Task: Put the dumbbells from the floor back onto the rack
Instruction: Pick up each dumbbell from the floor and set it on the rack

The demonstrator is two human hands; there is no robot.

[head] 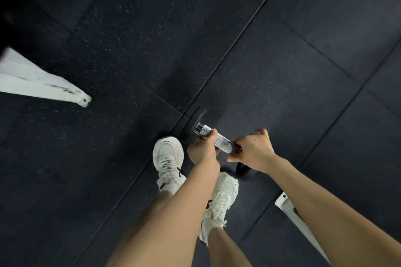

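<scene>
Left hand (202, 150) is wrapped round the far-left part of the knurled chrome handle (220, 142) of a dumbbell (240, 169), with the fingers curled over the metal. Right hand (253, 150) is closed round the near-right end of the same handle, its thumb stretched out to the left below it. The two hands are set just beside each other, and a short length of bare handle is shown between them.

The dumbbell is slanted from far left to near right, low by the black rubber floor (152, 39). One dark head is seen beyond the left hand; the other is partly hidden beneath the right wrist. Whether the heads touch the floor cannot be told.

Two white shoes (168, 158) are planted just near-left of the dumbbell. A white metal beam (43, 84) is seen at the far left, well apart, and a white strut (290, 210) is partly covered by the right forearm.
</scene>
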